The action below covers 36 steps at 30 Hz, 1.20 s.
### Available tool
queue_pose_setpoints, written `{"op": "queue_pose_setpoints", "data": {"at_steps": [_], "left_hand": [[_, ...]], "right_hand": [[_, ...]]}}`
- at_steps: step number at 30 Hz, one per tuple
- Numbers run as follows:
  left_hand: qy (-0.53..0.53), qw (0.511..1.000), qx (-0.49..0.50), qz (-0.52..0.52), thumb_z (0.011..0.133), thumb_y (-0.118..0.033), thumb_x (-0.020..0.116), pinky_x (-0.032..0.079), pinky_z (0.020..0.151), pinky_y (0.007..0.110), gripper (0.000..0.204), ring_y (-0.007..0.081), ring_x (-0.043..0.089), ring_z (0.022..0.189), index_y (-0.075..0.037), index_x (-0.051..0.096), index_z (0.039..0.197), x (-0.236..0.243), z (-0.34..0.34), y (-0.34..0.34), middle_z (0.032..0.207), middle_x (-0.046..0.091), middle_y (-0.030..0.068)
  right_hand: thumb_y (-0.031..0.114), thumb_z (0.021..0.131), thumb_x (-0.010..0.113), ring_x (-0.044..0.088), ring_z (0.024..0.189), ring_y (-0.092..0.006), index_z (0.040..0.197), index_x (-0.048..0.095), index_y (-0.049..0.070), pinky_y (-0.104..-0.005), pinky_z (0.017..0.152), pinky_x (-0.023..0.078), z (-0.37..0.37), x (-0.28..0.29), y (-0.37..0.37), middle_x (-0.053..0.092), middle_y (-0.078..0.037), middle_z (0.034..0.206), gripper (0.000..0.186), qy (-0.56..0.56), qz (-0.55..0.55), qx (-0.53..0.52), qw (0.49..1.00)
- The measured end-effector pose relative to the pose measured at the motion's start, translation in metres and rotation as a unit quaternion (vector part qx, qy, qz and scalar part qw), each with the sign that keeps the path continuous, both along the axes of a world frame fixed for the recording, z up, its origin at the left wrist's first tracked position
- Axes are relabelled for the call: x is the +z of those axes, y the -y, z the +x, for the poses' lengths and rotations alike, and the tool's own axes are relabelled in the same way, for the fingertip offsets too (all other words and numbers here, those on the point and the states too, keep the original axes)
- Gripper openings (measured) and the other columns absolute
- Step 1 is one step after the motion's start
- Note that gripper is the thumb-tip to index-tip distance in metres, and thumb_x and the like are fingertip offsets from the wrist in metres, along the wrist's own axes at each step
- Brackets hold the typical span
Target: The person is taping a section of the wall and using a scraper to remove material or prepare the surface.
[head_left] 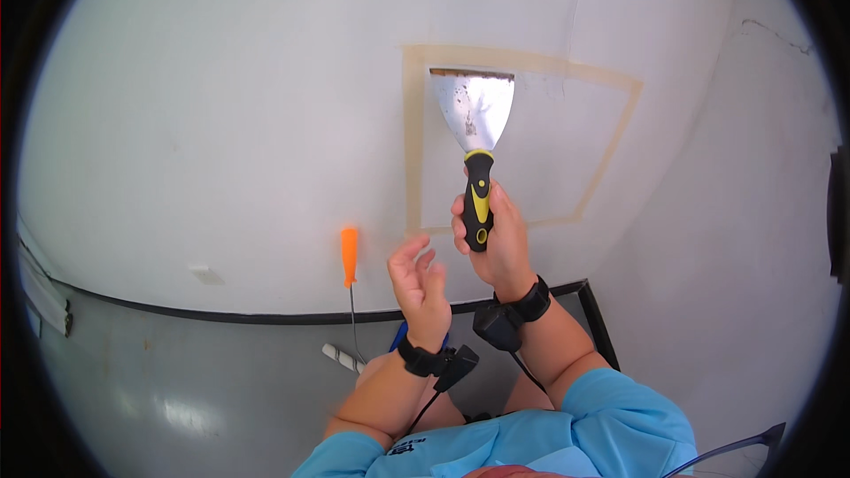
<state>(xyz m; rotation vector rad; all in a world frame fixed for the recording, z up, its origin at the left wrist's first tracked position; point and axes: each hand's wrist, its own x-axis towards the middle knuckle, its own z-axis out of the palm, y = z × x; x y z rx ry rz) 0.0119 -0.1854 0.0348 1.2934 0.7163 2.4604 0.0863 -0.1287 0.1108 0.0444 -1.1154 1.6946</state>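
Observation:
My right hand grips a putty knife by its black-and-yellow handle, the wide, stained metal blade pointing up. Behind it, a square of beige masking tape is stuck on the white wall. Lower and to the left, my left hand is raised with nothing in it, fingers loosely bent and apart. An orange-handled paint roller stands just left of it, its white roller head low by the floor. A blue object behind my left wrist is mostly hidden.
The grey floor meets the wall along a dark baseboard. A second wall forms a corner on the right, with a dark object at the far edge. A whitish object shows at far left, near a white wall plate.

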Motion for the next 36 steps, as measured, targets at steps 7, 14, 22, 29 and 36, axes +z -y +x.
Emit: {"op": "queue_pose_setpoints", "data": {"at_steps": [7,14,22,29,36], "left_hand": [[-0.062,0.983,0.010,-0.172,0.080,-0.001,0.045,0.038,0.081,0.027,0.027,0.0153,0.044,0.100,-0.001,0.040,0.107,-0.039,-0.024,-0.021,0.105,0.046,0.0093],[-0.084,0.978,0.042,-0.186,0.083,-0.006,0.043,0.036,0.084,0.027,0.035,0.0169,0.041,0.105,0.000,0.035,0.116,-0.036,-0.026,-0.014,0.116,0.040,0.0126],[-0.077,0.945,0.263,-0.180,0.083,-0.009,0.043,0.034,0.087,0.028,0.037,0.0180,0.041,0.104,0.000,0.035,0.118,-0.035,-0.070,-0.012,0.114,0.042,0.0120],[0.318,0.884,0.166,-0.298,0.086,-0.027,0.043,0.036,0.052,0.022,0.033,0.0089,0.044,0.058,-0.003,0.040,0.108,-0.042,-0.138,0.058,0.071,0.047,0.0008],[0.558,0.723,-0.011,-0.408,0.085,-0.043,0.033,0.040,0.051,0.030,0.054,0.0179,0.049,0.056,-0.004,0.027,0.120,-0.135,-0.169,0.040,0.077,0.055,0.0143]], "right_hand": [[0.033,0.090,0.032,0.048,0.058,-0.0116,0.116,0.037,0.001,-0.0223,0.043,0.039,-0.009,-0.012,-0.019,0.051,-0.008,0.078,0.041,0.023,0.016,0.033,0.999],[0.033,0.090,0.032,0.048,0.058,-0.0109,0.119,0.034,-0.001,-0.0218,0.044,0.040,-0.003,-0.010,-0.017,0.051,-0.008,0.078,0.044,0.031,0.054,0.024,0.998],[0.037,0.089,0.034,0.048,0.057,-0.0107,0.114,0.036,0.000,-0.0229,0.044,0.040,-0.010,-0.010,-0.014,0.051,-0.008,0.078,0.045,0.033,0.064,0.000,0.997],[0.038,0.089,0.033,0.048,0.056,-0.0130,0.113,0.036,-0.001,-0.0235,0.042,0.040,-0.002,-0.004,0.005,0.052,-0.011,0.077,0.046,0.039,0.061,-0.012,0.997],[0.038,0.089,0.034,0.048,0.055,-0.0129,0.115,0.036,0.000,-0.0227,0.042,0.040,0.022,0.001,-0.008,0.052,-0.010,0.077,0.046,0.012,0.025,-0.008,1.000]]}}
